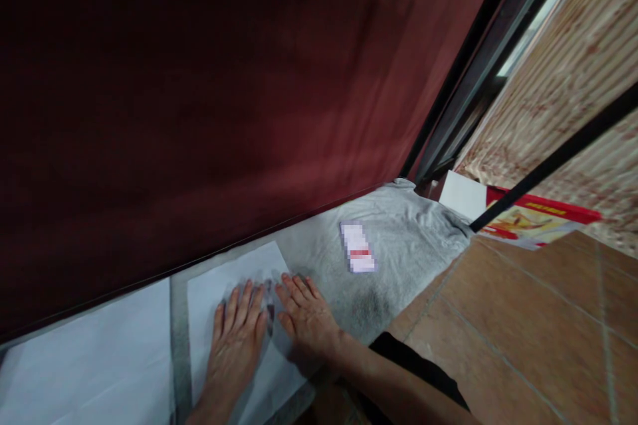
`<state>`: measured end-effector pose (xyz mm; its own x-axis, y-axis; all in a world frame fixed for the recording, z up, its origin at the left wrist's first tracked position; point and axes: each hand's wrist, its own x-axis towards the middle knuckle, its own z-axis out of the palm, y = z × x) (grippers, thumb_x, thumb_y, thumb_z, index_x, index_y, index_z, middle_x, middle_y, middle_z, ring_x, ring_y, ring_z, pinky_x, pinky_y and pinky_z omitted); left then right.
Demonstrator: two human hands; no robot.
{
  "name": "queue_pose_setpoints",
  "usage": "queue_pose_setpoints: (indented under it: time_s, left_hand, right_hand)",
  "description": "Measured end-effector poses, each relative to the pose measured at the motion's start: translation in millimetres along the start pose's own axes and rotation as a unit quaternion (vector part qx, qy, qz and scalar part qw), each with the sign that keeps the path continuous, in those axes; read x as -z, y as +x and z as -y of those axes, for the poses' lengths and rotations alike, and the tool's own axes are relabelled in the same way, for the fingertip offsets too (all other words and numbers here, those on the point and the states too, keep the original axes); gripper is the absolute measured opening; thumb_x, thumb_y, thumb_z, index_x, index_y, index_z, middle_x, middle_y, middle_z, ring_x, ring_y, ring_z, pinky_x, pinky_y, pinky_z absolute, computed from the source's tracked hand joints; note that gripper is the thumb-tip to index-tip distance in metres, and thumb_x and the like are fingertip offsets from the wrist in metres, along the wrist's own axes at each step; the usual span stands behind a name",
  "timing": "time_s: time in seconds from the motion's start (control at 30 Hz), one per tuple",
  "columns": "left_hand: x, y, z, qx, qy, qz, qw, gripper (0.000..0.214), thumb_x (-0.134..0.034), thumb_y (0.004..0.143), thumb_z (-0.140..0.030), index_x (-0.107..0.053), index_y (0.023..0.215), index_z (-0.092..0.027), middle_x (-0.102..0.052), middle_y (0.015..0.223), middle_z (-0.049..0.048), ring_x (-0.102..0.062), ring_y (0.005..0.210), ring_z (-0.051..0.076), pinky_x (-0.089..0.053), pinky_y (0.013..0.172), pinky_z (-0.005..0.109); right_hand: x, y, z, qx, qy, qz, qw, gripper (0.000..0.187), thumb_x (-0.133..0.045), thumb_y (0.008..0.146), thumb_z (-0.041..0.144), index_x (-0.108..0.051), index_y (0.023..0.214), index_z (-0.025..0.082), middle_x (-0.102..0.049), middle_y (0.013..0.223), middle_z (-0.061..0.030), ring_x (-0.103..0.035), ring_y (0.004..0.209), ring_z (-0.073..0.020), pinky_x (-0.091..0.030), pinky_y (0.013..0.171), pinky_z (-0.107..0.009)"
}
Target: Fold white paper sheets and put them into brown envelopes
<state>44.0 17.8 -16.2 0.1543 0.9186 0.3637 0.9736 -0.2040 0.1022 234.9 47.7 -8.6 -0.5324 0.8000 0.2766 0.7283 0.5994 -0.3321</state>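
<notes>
My left hand point(236, 332) lies flat on a white sheet of paper point(209, 295), its fingers stretched out and pointing away from me. Close beside it, my right hand point(306, 312) rests palm down over the sheet's right edge, fingers extended. A small dark mark or object shows on the paper between the two hands; I cannot make out what it is. Beneath the sheet is a grey cloth point(399, 232). Another white sheet point(100, 358) lies to the left, with a strip of cloth between them. A phone with a blurred screen point(359, 247) lies on the cloth beyond my right hand.
A dark red panel point(224, 113) rises along the cloth's far side. Black bars point(558, 156) frame the right. Brown floor tiles point(528, 305) spread at the lower right, where a red and yellow printed box point(535, 216) lies near a ribbed curtain-like surface point(563, 99).
</notes>
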Motion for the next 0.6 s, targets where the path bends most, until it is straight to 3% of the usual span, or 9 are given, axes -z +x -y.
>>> queue_pose_setpoints:
  time_s: [0.17, 0.3, 0.53, 0.6]
  left_hand:
    - [-6.4, -2, 0, -0.024, 0.005, 0.032, 0.999, 0.055, -0.028, 0.098, -0.031, -0.051, 0.146, -0.019, -0.047, 0.154, 0.0095, -0.030, 0.150, 0.030, -0.020, 0.121, 0.057]
    - [-5.9, -6, 7, -0.025, -0.010, 0.013, 1.000, 0.058, -0.025, 0.099, -0.036, -0.048, 0.147, -0.014, -0.043, 0.156, 0.0151, -0.033, 0.148, 0.030, -0.022, 0.121, 0.056]
    - [-1.7, -19, 28, 0.027, -0.021, 0.009, 0.999, 0.061, -0.023, 0.100, -0.046, -0.039, 0.152, -0.019, -0.049, 0.152, 0.0160, -0.034, 0.148, 0.031, -0.029, 0.118, 0.057]
    - [-0.8, -22, 34, 0.044, -0.014, 0.001, 0.999, 0.063, -0.022, 0.100, -0.046, -0.037, 0.153, -0.015, -0.048, 0.152, 0.0190, -0.036, 0.146, 0.032, -0.030, 0.117, 0.057]
  right_hand:
    - [-6, 3, 4, 0.040, 0.023, 0.028, 0.999, 0.052, -0.041, 0.104, 0.042, -0.040, 0.152, 0.020, -0.038, 0.160, -0.0076, -0.036, 0.146, -0.0230, -0.030, 0.121, -0.048]
    - [-5, 0, -3, 0.026, 0.016, 0.035, 0.999, 0.055, -0.045, 0.103, 0.045, -0.041, 0.152, 0.019, -0.038, 0.159, -0.0108, -0.036, 0.146, -0.0229, -0.032, 0.120, -0.046]
    - [9, -10, -20, 0.017, 0.019, 0.043, 0.999, 0.058, -0.046, 0.102, 0.045, -0.040, 0.152, 0.015, -0.041, 0.158, -0.0119, -0.036, 0.146, -0.0251, -0.030, 0.121, -0.046]
    - [12, -12, -26, 0.029, 0.015, 0.048, 0.998, 0.056, -0.047, 0.102, 0.042, -0.041, 0.151, 0.015, -0.041, 0.157, -0.0114, -0.038, 0.145, -0.0248, -0.031, 0.120, -0.046]
